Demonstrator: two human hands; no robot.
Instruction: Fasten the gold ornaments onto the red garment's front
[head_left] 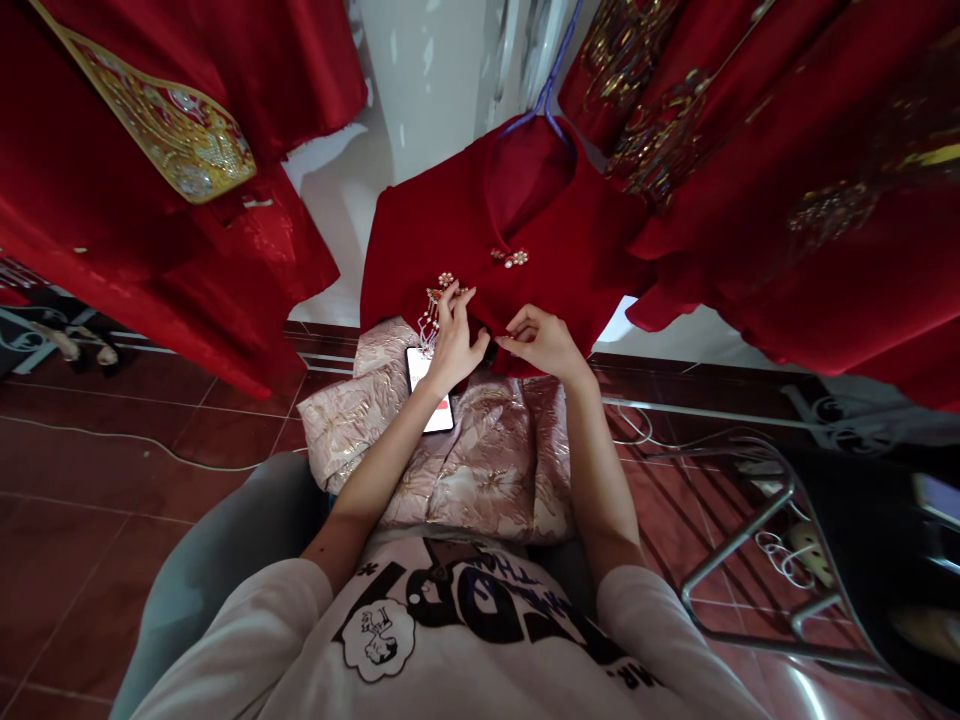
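Note:
A dark red garment (420, 225) with a V-shaped neck hangs in front of me on a purple hanger (550, 95), its lower part reaching my lap. My left hand (454, 345) rests on its front with the fingers spread and the thumb apart. Beside those fingers lies a beaded tassel ornament (429, 318) topped by a flower-shaped piece (445, 279). My right hand (546, 345) is closed in a pinch at the garment's front; what its fingertips grip is too small to tell. A pearly flower clasp (516, 259) sits at the neckline.
Pink-gold brocade cloth (487, 460) covers my lap, with a lit phone (441, 417) on it under my left forearm. Red embroidered garments (300, 60) hang on both sides. To the right stands a metal-framed black chair (847, 540). A white cable (172, 455) crosses the tiled floor.

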